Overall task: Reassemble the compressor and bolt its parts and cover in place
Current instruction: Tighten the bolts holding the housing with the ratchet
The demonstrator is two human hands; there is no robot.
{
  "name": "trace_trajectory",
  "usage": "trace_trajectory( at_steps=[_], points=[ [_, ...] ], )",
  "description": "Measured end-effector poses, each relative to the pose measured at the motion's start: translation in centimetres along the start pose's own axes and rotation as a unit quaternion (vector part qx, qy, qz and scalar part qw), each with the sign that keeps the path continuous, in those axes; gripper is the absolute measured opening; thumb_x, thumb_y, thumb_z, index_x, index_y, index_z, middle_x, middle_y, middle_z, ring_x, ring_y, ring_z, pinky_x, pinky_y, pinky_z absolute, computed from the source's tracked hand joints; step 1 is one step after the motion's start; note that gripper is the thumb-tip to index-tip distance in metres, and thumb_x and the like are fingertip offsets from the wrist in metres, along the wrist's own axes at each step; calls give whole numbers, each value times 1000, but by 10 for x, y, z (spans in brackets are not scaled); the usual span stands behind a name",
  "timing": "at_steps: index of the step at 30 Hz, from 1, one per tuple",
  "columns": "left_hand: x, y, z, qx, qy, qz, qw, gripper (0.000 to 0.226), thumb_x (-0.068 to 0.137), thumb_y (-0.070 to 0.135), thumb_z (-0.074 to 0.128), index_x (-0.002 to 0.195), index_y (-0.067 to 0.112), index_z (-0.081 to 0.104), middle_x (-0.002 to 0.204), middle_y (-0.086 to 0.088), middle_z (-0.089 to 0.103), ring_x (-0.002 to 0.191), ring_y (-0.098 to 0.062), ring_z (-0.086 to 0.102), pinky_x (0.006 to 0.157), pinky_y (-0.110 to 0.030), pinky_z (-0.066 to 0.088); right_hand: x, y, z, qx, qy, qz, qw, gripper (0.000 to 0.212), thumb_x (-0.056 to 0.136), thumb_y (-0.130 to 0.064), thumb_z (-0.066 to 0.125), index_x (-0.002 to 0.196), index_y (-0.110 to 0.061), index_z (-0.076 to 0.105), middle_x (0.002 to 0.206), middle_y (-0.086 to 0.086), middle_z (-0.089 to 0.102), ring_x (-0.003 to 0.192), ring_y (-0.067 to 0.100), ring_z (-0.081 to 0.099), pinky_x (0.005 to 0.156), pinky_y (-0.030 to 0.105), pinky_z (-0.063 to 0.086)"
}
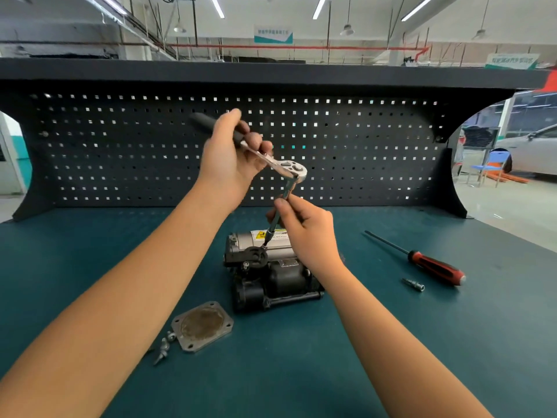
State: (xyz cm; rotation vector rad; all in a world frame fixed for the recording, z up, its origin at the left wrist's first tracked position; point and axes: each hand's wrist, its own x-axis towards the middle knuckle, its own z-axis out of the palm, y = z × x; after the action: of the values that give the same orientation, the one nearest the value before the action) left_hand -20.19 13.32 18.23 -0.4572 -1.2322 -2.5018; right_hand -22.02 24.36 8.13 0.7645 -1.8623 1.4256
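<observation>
Left hand grips ratchet; right hand pinches extension atop compressor.

Compressor label: yellow warning-triangle sign, adjacent print too blurred to read. Hanging banners also illegible.

Left grip, raised, wraps a ratchet handle; right grip, lower, pinches its extension shaft, both forearms outstretched.
</observation>
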Motion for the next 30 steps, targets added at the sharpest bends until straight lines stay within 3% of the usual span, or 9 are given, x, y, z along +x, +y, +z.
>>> trace_trajectory(
  at_steps=[2, 6, 10, 13, 17, 22, 26, 28, 30],
  points=[
    [-34, -7, -14, 119, -51, 174, 976, 22, 92, 21, 49, 71, 18, 52, 58, 4, 61, 68, -13, 66, 68, -24, 49, 1, -2, 5, -6, 23, -3, 1000, 27, 94, -11, 54, 70, -9, 66, 49, -18, 52, 46, 3, 47, 47, 11, 32],
    [-76, -29, -44, 397, -222, 430, 780, 8, 88, 16, 54, 85, 11, 59, 100, 3, 70, 107, -12, 62, 93, -23, 45, 1, -5, 14, -98, 28, -39, 994, 29, 88, -7, 58, 60, -17, 58, 37, -15, 37, 50, -15, 46, 52, 3, 33],
    [-58, -12, -44, 198, -121, 312, 921, 16, 90, 25, 47, 82, 13, 53, 78, 3, 73, 89, -19, 70, 81, -28, 51, 2, -9, 8, 66, -48, 41, 996, 8, 90, -12, 62, 89, -14, 69, 72, -15, 66, 69, -3, 60, 70, 12, 46],
    [-32, -2, -35, 68, -56, 169, 982, 21, 91, 25, 39, 83, 10, 52, 55, 1, 64, 67, -18, 69, 63, -24, 52, 6, -5, -4, 131, -99, 93, 982, 27, 87, 2, 59, 89, -24, 67, 80, -10, 69, 80, 0, 65, 76, 13, 50],
    [6, 12, -18, 2, -30, -54, 998, 33, 93, 23, 36, 77, 7, 61, 39, 6, 41, 41, -12, 51, 52, -21, 50, 8, -1, -19, 116, -152, 106, 976, 30, 87, 0, 60, 93, -28, 68, 84, -16, 71, 88, -2, 66, 78, 11, 48],
    [38, 17, -6, 13, -134, -244, 960, 33, 81, 20, 44, 90, -4, 65, 29, 7, 32, 26, -3, 37, 36, -14, 39, 7, -6, -15, 27, -156, 57, 986, 32, 88, -16, 66, 119, -14, 63, 76, -23, 66, 71, -10, 59, 71, 5, 43],
    [33, 8, 1, 13, -72, -190, 979, 29, 94, 21, 40, 79, 4, 59, 35, 9, 35, 33, -6, 43, 44, -15, 45, 6, -8, -8, -68, -75, -23, 995, 10, 91, -14, 60, 94, -6, 65, 74, 3, 69, 57, 9, 53, 57, 18, 43],
    [18, 6, -1, 1, -36, -88, 995, 27, 94, 20, 42, 71, 11, 52, 40, 6, 42, 43, -10, 51, 54, -21, 50, 6, -5, -6, -67, -30, 1, 997, 11, 92, -14, 59, 88, -5, 65, 77, 6, 71, 65, 21, 62, 65, 29, 47],
    [-11, -2, -7, 72, -73, 59, 993, 26, 90, 18, 48, 65, 14, 54, 51, 4, 53, 60, -13, 61, 65, -27, 52, 8, -3, -4, -76, 7, 14, 997, 13, 92, -14, 59, 82, -7, 64, 73, 5, 71, 63, 18, 61, 61, 22, 46]
  ],
)
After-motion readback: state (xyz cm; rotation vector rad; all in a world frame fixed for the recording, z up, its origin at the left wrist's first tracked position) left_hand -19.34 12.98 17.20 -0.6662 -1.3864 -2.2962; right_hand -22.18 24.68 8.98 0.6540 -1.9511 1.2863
